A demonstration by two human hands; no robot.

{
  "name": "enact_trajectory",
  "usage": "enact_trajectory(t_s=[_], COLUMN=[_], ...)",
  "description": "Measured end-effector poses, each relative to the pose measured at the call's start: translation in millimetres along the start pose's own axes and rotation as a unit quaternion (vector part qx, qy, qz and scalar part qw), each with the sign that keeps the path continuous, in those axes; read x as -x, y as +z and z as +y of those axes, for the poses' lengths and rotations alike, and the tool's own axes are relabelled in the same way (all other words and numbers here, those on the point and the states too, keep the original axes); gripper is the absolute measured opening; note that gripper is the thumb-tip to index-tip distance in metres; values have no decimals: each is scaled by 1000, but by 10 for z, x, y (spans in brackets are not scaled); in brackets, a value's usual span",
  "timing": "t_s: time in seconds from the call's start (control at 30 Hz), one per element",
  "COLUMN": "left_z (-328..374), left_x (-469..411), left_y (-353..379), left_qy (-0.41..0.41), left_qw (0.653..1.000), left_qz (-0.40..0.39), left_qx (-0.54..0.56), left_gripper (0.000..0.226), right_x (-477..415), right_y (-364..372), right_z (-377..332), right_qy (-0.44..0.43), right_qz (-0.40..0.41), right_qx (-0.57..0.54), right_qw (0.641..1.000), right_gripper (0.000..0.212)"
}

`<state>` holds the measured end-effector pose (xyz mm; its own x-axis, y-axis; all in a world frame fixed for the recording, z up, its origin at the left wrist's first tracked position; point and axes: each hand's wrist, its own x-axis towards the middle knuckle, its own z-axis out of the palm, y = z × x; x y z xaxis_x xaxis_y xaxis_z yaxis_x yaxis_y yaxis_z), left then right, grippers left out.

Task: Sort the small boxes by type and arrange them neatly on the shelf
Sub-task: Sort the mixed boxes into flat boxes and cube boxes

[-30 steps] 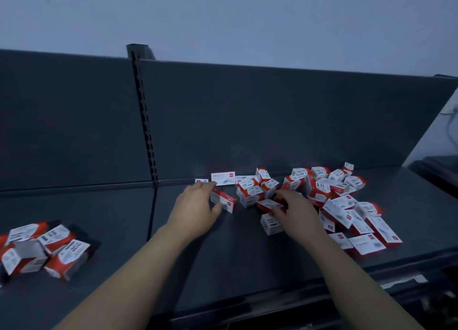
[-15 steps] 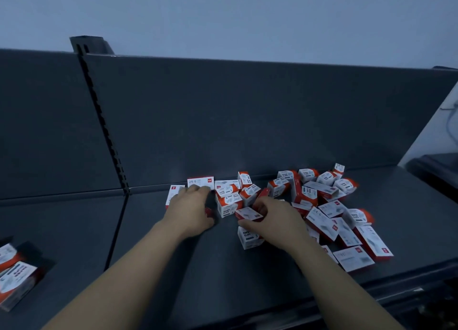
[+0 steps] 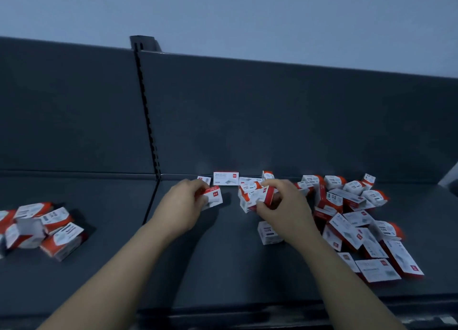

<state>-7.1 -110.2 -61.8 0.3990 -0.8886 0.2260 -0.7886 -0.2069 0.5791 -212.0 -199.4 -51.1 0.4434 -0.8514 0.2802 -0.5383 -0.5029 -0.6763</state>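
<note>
Left hand (image 3: 182, 205) grips a small red-and-white box (image 3: 214, 197) by its left end, fingers curled round it; whether the box touches the shelf deck (image 3: 223, 267) cannot be told. Right hand (image 3: 285, 207) holds a second box (image 3: 255, 195), thumb below and curled fingers over the top, box tilted with its red end toward the palm. Both hands are near the back of the deck and apart from each other. Behind them, against the back panel (image 3: 272, 119), a white standing box (image 3: 226, 178) sits upright with its label facing out, and a smaller box (image 3: 204, 180) is just to its left. A lone box (image 3: 269, 233) lies on the deck beside the right wrist. Right of that hand is a loose heap (image 3: 359, 220) of the same red-and-white boxes, jumbled and overlapping, some flat and some on edge, reaching to the deck's front edge. A separate cluster (image 3: 42, 230) of boxes lies on the far left, well apart, past the slotted upright (image 3: 146, 106). Print on the labels is too blurred to read.
</note>
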Motion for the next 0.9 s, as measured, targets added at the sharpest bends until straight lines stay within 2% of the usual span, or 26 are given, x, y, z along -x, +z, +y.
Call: enact_trajectory(t_s=[0.17, 0.27, 0.67, 0.9], left_z=[-324, -587, -1989, -2951], left_x=[376, 607, 1858, 2533], left_y=[-385, -668, -2140, -3017], left_qy=[-56, -88, -209, -248], left_qw=[996, 992, 959, 947], left_qz=[59, 90, 184, 189], left_qx=[27, 9, -44, -78], left_gripper=[19, 20, 31, 27], right_x=[34, 55, 532, 970], right_y=[447, 731, 2110, 3078], right_z=[-422, -727, -2469, -3406], right_qy=[-52, -69, -132, -138], right_qz=[-45, -84, -174, -202], right_qx=[-121, -154, -169, -155], right_qw=[990, 982, 961, 957], right_gripper=[38, 42, 42, 35])
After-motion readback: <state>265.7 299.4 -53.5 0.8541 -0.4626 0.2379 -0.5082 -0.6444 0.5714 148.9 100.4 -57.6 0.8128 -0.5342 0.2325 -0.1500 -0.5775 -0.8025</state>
